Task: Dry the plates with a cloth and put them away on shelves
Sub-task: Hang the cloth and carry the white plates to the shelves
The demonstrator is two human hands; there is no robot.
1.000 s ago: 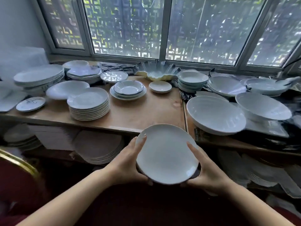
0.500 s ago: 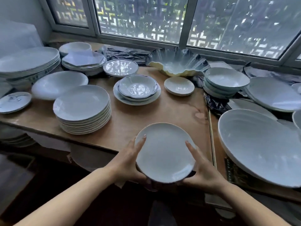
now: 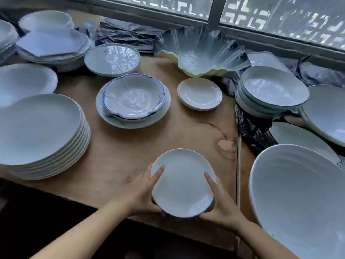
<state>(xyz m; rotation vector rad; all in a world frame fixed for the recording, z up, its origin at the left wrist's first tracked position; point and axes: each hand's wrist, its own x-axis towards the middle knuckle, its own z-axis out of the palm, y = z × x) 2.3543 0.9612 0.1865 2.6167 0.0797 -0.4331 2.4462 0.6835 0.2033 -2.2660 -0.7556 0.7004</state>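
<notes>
Bare wood [image 3: 119, 157] open ahead, between plate stack [image 3: 41, 135] at left and big ribbed dish [image 3: 298, 199] at right; blocked farther back by scalloped bowl [image 3: 133, 98] and saucers [image 3: 200, 94].

Small white plate [image 3: 183, 182], tilted, over table edge

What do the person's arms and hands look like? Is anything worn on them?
Both forearms are bare up to the frame edge; no sleeves show. The left hand and the right hand carry no gloves, and no rings, watch or bracelet can be seen. The fingers are slim with short nails.
</notes>
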